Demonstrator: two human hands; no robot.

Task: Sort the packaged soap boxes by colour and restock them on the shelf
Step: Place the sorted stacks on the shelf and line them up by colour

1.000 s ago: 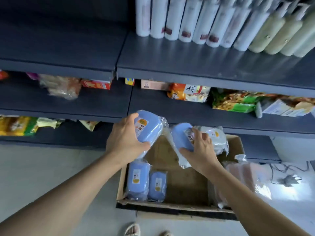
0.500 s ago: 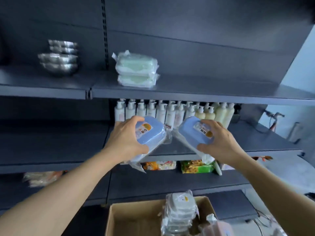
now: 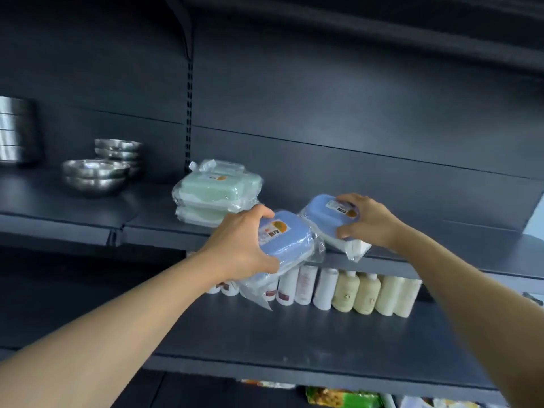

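My left hand (image 3: 238, 245) grips a blue soap box (image 3: 284, 238) in clear wrap, held at the front edge of the dark upper shelf (image 3: 441, 260). My right hand (image 3: 366, 220) grips a second blue soap box (image 3: 323, 214), tilted, with its lower end touching the shelf to the right of the first. Two green wrapped soap boxes (image 3: 216, 191) lie stacked on the same shelf, just left of my left hand.
Steel bowls (image 3: 94, 176) are stacked on the shelf's left section, with a taller steel stack (image 3: 16, 131) at the far left. White and cream bottles (image 3: 353, 293) line the back of the shelf below. Snack packets (image 3: 338, 397) show at the bottom edge.
Both hands have lifted the blue boxes from above the cardboard box up to the upper shelf. The view has risen, and the cardboard box has dropped out of sight.
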